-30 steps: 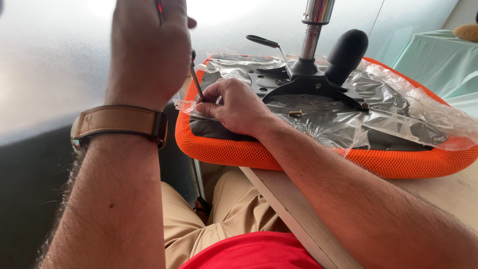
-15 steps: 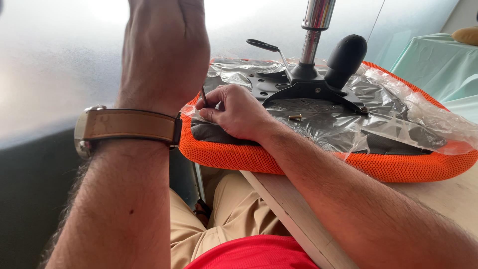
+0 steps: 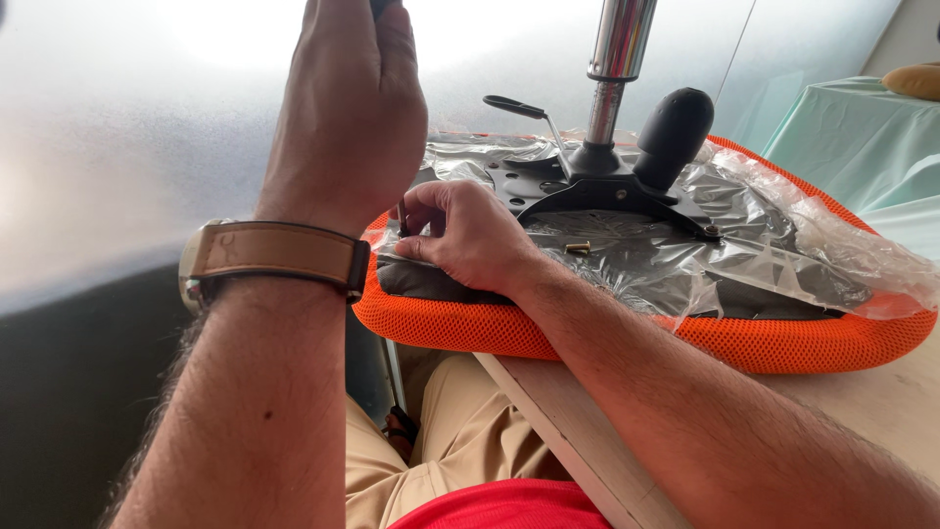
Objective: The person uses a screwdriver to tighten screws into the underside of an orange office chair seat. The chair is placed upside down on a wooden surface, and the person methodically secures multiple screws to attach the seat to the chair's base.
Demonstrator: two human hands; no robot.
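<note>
Since a second ago the left hand (image 3: 348, 118) has moved right, its grip wrapped around a thin tool (image 3: 400, 217) standing above the orange chair seat (image 3: 627, 333) on the surface (image 3: 862, 411). The right hand (image 3: 470, 240) stays at the seat's near corner, fingers pinching the tool's tip, so the work remains at that spot.

Frosted glass panel (image 3: 127, 147) fills left and centre behind, bright white glow at top, grey lower down. Dark band (image 3: 69, 392) runs below glass at left. Pale wooden surface (image 3: 881, 402) at right, light edge running diagonal toward lower centre. Far right: furniture under pale green cloth (image 3: 852, 127), tan rounded object (image 3: 916, 80) on top. Light soft, diffuse, daylight-like.
</note>
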